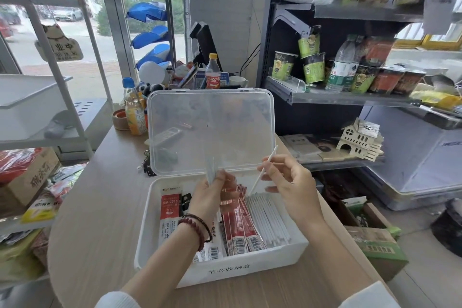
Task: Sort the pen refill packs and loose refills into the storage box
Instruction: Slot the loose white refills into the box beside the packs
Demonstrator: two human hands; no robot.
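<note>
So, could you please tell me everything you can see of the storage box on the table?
The storage box is a rectangular tub with rounded corners, in what looks like opaque white plastic, resting flat on the wood-look table. Its clear lid, hinged at the far edge, stands open and roughly upright. A line of dark characters runs along the front wall. Inside lie red-and-white packs at left, red packs in the middle and a row of white loose refills at right.

Both forearms extend forward, wrists raised. The left grip [210, 197] curls round a blurred translucent pack [210, 170]; the right grip [290, 182] pinches a slim white plastic refill [271, 155], tilted.
</note>
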